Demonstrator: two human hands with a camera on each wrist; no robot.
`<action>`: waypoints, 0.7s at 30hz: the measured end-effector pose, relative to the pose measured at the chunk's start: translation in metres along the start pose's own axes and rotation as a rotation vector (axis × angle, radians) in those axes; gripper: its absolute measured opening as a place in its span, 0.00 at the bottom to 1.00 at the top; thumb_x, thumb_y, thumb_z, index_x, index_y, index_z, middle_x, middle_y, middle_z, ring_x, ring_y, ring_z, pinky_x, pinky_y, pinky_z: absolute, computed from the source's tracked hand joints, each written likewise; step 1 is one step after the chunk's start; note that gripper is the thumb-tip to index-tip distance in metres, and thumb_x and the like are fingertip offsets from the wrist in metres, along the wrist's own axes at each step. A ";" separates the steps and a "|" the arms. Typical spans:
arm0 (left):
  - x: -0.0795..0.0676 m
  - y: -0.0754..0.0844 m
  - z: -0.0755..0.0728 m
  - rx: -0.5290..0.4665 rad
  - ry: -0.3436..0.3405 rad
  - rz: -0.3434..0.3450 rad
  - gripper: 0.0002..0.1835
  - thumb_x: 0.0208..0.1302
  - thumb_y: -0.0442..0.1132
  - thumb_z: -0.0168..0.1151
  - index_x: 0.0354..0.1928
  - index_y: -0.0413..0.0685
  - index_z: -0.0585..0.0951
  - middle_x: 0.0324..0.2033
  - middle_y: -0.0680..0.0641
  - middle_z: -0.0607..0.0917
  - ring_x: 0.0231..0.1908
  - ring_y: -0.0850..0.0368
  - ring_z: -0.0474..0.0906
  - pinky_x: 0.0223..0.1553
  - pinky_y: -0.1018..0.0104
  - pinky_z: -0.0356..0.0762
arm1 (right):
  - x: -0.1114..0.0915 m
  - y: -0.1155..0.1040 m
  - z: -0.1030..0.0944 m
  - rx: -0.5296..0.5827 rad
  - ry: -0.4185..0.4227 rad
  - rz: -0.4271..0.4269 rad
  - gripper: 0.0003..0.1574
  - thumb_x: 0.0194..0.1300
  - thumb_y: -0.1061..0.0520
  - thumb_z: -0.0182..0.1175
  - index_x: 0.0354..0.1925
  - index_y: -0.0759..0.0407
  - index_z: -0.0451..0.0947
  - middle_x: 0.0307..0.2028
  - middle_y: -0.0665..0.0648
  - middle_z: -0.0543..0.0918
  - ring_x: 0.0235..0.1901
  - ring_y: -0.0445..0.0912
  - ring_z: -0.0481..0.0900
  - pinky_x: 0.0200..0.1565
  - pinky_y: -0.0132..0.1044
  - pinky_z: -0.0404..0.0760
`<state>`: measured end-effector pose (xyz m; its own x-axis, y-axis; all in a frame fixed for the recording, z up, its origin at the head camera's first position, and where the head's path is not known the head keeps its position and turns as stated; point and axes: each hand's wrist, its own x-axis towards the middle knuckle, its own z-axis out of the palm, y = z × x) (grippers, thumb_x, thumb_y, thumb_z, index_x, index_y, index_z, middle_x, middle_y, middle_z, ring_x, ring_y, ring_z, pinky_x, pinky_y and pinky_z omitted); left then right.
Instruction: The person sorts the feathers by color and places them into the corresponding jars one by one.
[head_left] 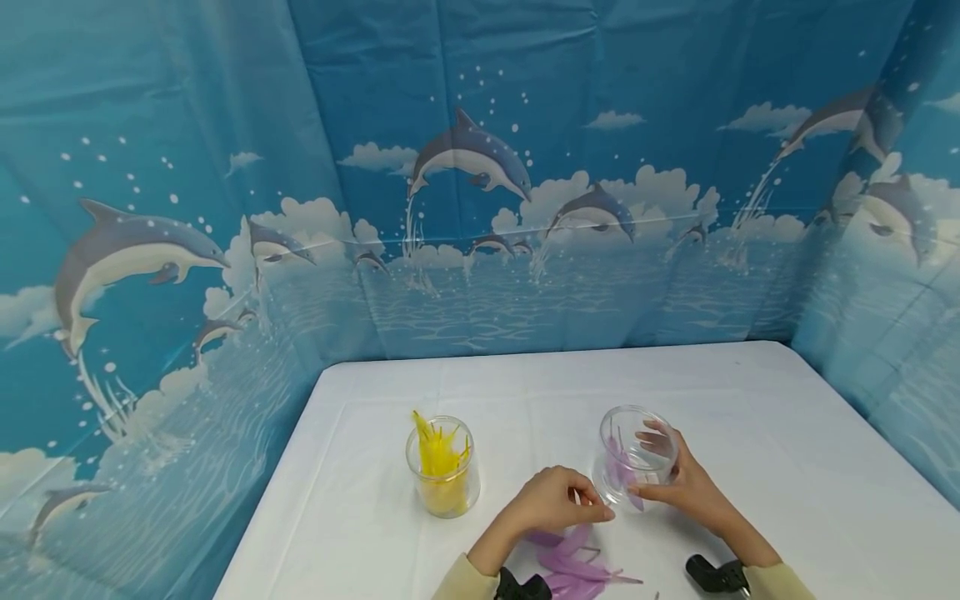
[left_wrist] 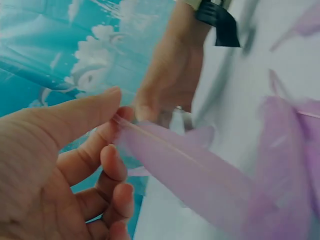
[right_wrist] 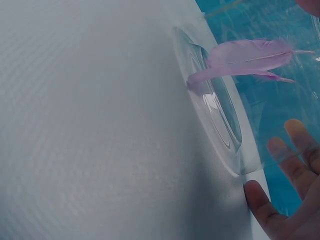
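Between thumb and index finger, my left hand [head_left: 558, 500] pinches a light purple feather [left_wrist: 185, 170] by its quill, with the vane trailing away from the fingertips in the left wrist view. My right hand [head_left: 693, 492] holds a clear glass jar [head_left: 633, 409], thumb at the near side and fingers around the far side. A couple of purple feathers [right_wrist: 250, 57] lean inside that jar. The left fingertips are close to the jar's near left side. More purple feathers [head_left: 577, 571] lie loose on the table below the left hand.
A second glass jar [head_left: 468, 492] stands to the left, with several yellow feathers [head_left: 437, 450] upright in it. The table [head_left: 360, 467] has a white cover. A blue dolphin-print curtain [head_left: 480, 292] hangs behind it and along both sides.
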<state>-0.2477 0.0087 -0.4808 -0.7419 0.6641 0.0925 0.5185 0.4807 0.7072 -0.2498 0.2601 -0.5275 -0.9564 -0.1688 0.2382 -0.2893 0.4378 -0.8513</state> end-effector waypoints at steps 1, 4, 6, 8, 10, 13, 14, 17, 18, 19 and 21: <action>0.002 0.002 -0.003 -0.050 0.016 0.014 0.09 0.56 0.50 0.68 0.27 0.54 0.85 0.20 0.68 0.75 0.21 0.73 0.68 0.22 0.77 0.68 | 0.000 0.000 0.000 -0.003 -0.002 -0.001 0.63 0.49 0.56 0.75 0.71 0.53 0.45 0.63 0.65 0.65 0.60 0.61 0.64 0.54 0.49 0.71; 0.007 0.008 -0.012 -0.206 0.076 0.046 0.09 0.58 0.46 0.67 0.29 0.50 0.85 0.22 0.65 0.78 0.24 0.71 0.69 0.25 0.76 0.70 | 0.001 0.000 -0.001 -0.003 -0.001 -0.009 0.62 0.48 0.56 0.75 0.71 0.54 0.46 0.63 0.65 0.66 0.60 0.61 0.65 0.51 0.38 0.72; 0.013 0.013 -0.016 -0.318 0.139 0.060 0.08 0.59 0.44 0.67 0.31 0.47 0.85 0.24 0.63 0.79 0.26 0.70 0.70 0.27 0.76 0.70 | 0.001 0.000 -0.002 0.010 -0.005 -0.013 0.62 0.48 0.57 0.75 0.71 0.54 0.46 0.63 0.67 0.65 0.60 0.62 0.65 0.52 0.42 0.72; 0.021 0.017 -0.019 -0.411 0.210 0.074 0.08 0.61 0.42 0.65 0.33 0.45 0.85 0.26 0.61 0.80 0.28 0.69 0.70 0.29 0.75 0.69 | 0.001 0.001 -0.002 0.015 0.000 -0.012 0.62 0.48 0.57 0.75 0.70 0.55 0.46 0.63 0.68 0.65 0.59 0.63 0.65 0.52 0.52 0.72; 0.031 0.022 -0.021 -0.498 0.283 0.076 0.08 0.61 0.42 0.65 0.34 0.43 0.84 0.26 0.59 0.80 0.29 0.69 0.70 0.29 0.75 0.68 | 0.000 0.001 -0.003 0.021 0.004 -0.007 0.63 0.48 0.58 0.75 0.70 0.55 0.45 0.63 0.69 0.64 0.59 0.64 0.65 0.51 0.62 0.70; 0.045 0.031 -0.024 -0.598 0.387 0.067 0.09 0.62 0.42 0.64 0.35 0.44 0.84 0.28 0.58 0.81 0.30 0.67 0.69 0.29 0.74 0.67 | 0.001 0.002 -0.003 0.027 0.007 -0.001 0.63 0.48 0.57 0.75 0.70 0.55 0.45 0.63 0.68 0.64 0.59 0.64 0.65 0.52 0.63 0.68; 0.049 0.035 -0.025 -0.628 0.420 0.065 0.09 0.63 0.42 0.64 0.36 0.43 0.84 0.28 0.58 0.80 0.30 0.67 0.69 0.29 0.74 0.67 | 0.001 0.002 -0.003 0.029 0.006 -0.001 0.63 0.48 0.58 0.75 0.70 0.55 0.45 0.63 0.69 0.64 0.59 0.64 0.65 0.52 0.63 0.69; 0.059 0.043 -0.028 -0.702 0.517 0.067 0.10 0.63 0.43 0.64 0.36 0.43 0.84 0.28 0.57 0.81 0.30 0.66 0.69 0.29 0.74 0.66 | 0.001 0.001 -0.002 0.026 0.002 -0.003 0.63 0.48 0.57 0.75 0.71 0.55 0.45 0.63 0.68 0.64 0.59 0.64 0.65 0.51 0.59 0.70; 0.061 0.046 -0.029 -0.719 0.542 0.071 0.10 0.63 0.42 0.64 0.36 0.42 0.84 0.28 0.57 0.81 0.30 0.66 0.69 0.29 0.74 0.66 | 0.001 0.001 -0.001 0.023 0.003 -0.004 0.63 0.48 0.57 0.75 0.71 0.55 0.45 0.63 0.68 0.65 0.59 0.63 0.65 0.51 0.58 0.71; 0.064 0.047 -0.029 -0.732 0.563 0.075 0.10 0.63 0.42 0.63 0.37 0.42 0.84 0.28 0.57 0.81 0.30 0.66 0.70 0.30 0.73 0.66 | 0.001 0.001 -0.001 0.020 0.005 -0.006 0.63 0.48 0.57 0.75 0.70 0.56 0.46 0.62 0.68 0.65 0.59 0.63 0.66 0.51 0.57 0.71; 0.069 0.048 -0.029 -0.749 0.601 0.078 0.10 0.63 0.41 0.63 0.37 0.41 0.84 0.29 0.57 0.81 0.30 0.66 0.70 0.30 0.73 0.66 | 0.001 0.001 -0.001 0.017 0.008 -0.010 0.63 0.47 0.58 0.75 0.70 0.56 0.46 0.62 0.68 0.66 0.58 0.64 0.66 0.51 0.56 0.71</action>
<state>-0.2859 0.0611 -0.4200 -0.9185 0.1744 0.3549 0.3243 -0.1812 0.9284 -0.2514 0.2610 -0.5278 -0.9539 -0.1658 0.2501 -0.2978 0.4215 -0.8565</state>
